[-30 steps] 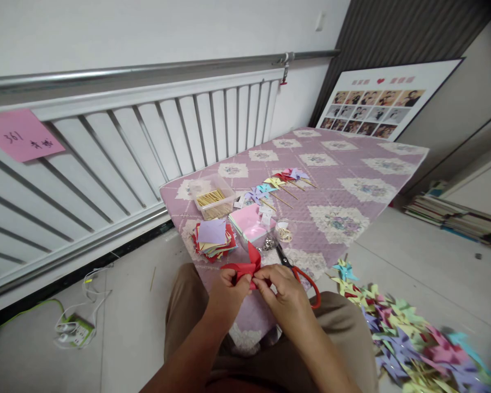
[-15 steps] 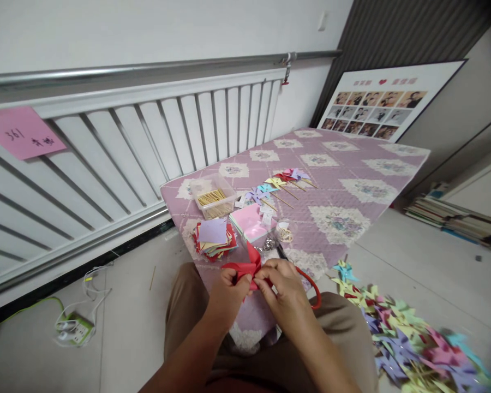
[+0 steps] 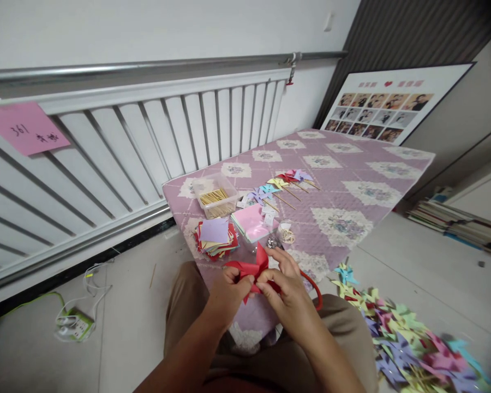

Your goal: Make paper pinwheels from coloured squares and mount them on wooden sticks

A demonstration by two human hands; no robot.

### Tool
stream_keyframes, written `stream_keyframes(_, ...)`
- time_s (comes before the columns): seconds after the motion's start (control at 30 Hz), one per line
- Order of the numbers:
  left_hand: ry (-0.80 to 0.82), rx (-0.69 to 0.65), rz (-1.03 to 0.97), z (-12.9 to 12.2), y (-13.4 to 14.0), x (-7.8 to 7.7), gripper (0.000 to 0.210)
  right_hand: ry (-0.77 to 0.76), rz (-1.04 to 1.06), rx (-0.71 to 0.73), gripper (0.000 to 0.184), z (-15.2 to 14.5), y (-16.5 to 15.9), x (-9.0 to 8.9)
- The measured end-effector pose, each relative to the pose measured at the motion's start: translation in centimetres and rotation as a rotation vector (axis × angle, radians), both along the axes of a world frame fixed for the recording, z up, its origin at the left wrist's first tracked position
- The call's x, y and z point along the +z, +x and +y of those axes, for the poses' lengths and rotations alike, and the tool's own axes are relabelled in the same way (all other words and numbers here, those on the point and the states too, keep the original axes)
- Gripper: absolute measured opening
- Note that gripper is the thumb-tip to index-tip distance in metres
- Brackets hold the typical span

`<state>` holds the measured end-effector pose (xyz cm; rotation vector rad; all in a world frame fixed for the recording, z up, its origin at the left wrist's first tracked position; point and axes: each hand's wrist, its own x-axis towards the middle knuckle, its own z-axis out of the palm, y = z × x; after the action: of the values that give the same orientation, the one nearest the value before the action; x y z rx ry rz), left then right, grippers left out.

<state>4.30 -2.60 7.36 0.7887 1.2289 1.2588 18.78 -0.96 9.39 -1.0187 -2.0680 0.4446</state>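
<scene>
Centre: left hand [image 3: 225, 296] is pinching a red pinwheel [image 3: 247, 268] above the table [image 3: 247, 317]; right hand [image 3: 289, 291] is pinching its right side, outer fingers loosely spreading. Blades are looking mostly folded, no stick showing. Done: mounted row [image 3: 277, 183] lying at 1 o'clock, heap [image 3: 407, 333] at 4. Left: paper stack [image 3: 214, 231] waiting at 10, sticks [image 3: 213, 196] at 11.

- Single head-worn view, facing forward and down past the knees [image 3: 346, 322]
- Left hand [image 3: 227, 295] and right hand [image 3: 288, 286] close, low centre
- Desk [image 3: 376, 169] reaching away beyond them; radiator [image 3: 157, 158] farther off, ahead and left
</scene>
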Motion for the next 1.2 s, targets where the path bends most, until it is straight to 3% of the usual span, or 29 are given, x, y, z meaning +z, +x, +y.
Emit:
stream_keyframes(0.37, 0.021, -0.078, -0.006, -0.20, -0.32, 0.80, 0.007, -0.218, 0.127, 0.024, 0.014, 0.00, 0.09, 0.12)
stream_keyframes(0.73, 0.031, -0.062, 0.022, -0.25, -0.37, 0.77, 0.009, -0.171, 0.142, 0.034, 0.013, 0.25, 0.15, -0.13)
stream_keyframes(1.2, 0.081, -0.069, 0.317, -0.60, -0.66, 0.64, 0.017, -0.255, 0.169, 0.052, 0.017, 0.14, 0.04, 0.59)
